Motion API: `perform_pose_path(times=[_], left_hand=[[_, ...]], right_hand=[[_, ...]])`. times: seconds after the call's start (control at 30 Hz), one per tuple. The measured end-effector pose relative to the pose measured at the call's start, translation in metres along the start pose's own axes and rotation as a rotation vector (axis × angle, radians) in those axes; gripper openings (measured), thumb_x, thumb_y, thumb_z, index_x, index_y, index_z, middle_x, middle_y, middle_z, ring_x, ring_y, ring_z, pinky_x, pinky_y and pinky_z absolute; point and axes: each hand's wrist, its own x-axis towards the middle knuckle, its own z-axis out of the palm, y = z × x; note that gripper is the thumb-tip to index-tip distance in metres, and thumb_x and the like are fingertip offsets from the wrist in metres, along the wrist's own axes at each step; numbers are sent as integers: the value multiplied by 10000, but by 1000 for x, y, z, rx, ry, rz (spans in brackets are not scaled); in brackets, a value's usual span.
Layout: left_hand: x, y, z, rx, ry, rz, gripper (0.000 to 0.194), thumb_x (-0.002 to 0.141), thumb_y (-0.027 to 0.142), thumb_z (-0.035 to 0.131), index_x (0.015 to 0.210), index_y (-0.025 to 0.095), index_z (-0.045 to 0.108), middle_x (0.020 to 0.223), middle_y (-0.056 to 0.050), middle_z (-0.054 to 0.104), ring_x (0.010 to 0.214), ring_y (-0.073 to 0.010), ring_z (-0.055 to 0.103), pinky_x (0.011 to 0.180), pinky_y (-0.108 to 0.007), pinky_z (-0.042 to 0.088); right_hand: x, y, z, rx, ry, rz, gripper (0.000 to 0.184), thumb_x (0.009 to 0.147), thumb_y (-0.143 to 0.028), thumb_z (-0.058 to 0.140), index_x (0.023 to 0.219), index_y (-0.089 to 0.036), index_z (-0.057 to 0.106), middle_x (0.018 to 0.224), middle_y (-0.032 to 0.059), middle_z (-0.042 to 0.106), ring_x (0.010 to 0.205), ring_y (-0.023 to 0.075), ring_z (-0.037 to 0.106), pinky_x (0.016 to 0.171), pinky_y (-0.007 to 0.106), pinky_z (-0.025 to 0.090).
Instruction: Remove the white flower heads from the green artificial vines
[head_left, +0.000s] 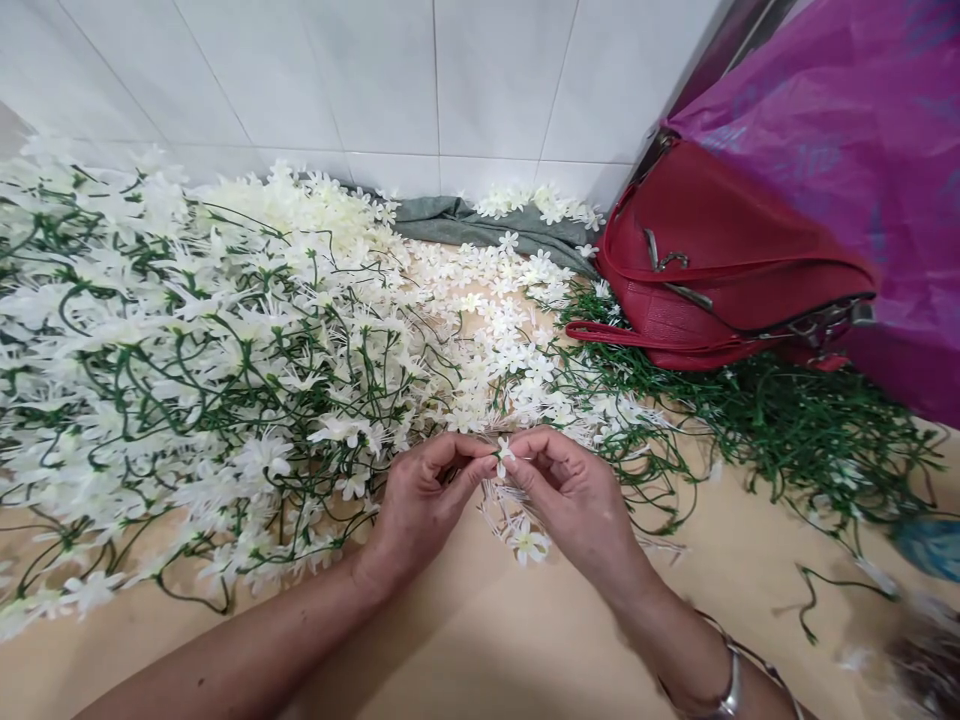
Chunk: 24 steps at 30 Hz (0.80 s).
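Near the middle of the table, my left hand (424, 490) and my right hand (574, 500) meet fingertip to fingertip. Between them they pinch a small white artificial flower (504, 457), with a bit of green at its base. Both hands are closed, thumbs against forefingers. Just below the fingertips lie a loose white blossom (529, 542) and several thin pale stamen strands (501, 512). Beyond the hands spread many loose white petal pieces (480, 375). A big heap of white flowers on green stems (225, 350) fills the left side.
Green stems (772, 420) lie piled at the right, partly under a red handbag (720, 230). Behind it hangs a purple plastic bag (847, 130). Grey-green cloth (487, 225) runs along the tiled wall (495, 80). A single stem (810, 600) lies on the tabletop (742, 560).
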Motion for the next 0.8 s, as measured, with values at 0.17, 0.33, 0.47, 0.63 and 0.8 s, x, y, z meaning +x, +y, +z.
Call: perform_pose_path(times=[0.17,0.33,0.47,0.63,0.8], left_hand=[[2,4,0,-6,0,2,106,938,277,721,914,187,770,835,-37,784,776,-164,710,724,-244,526],[2,5,0,-33,19,-8,113,920,285,737,895,181,772,801,-32,772,729,-157,688,698,-240,522],[2,4,1,-23,5,-8,126,935,301,726,913,186,773,834,-38,780,769,-165,701,732,-246,532],[3,3,1,-2,30,-12,129,932,307,727,901,188,765,820,-30,776,739,-158,691,707,-241,528],[2,3,3,7,22,-13,141,941,314,713,906,185,757,811,-26,770,734,-157,689,691,-237,525]], right_hand=[[0,-5,1,19,-28,28,209,913,-399,699,844,-211,640,759,-11,561,625,130,457,564,273,340],[1,-9,2,89,-61,79,276,897,-466,714,847,-210,625,721,-19,552,621,131,452,565,270,336],[1,-8,3,113,-54,90,307,885,-500,726,851,-214,621,705,-24,547,592,124,434,541,264,327],[3,-7,5,126,-55,98,292,883,-486,738,847,-223,617,672,-40,516,552,113,397,511,260,319],[7,-5,2,161,-80,75,298,864,-488,770,853,-222,637,696,-26,572,616,130,505,585,265,412]])
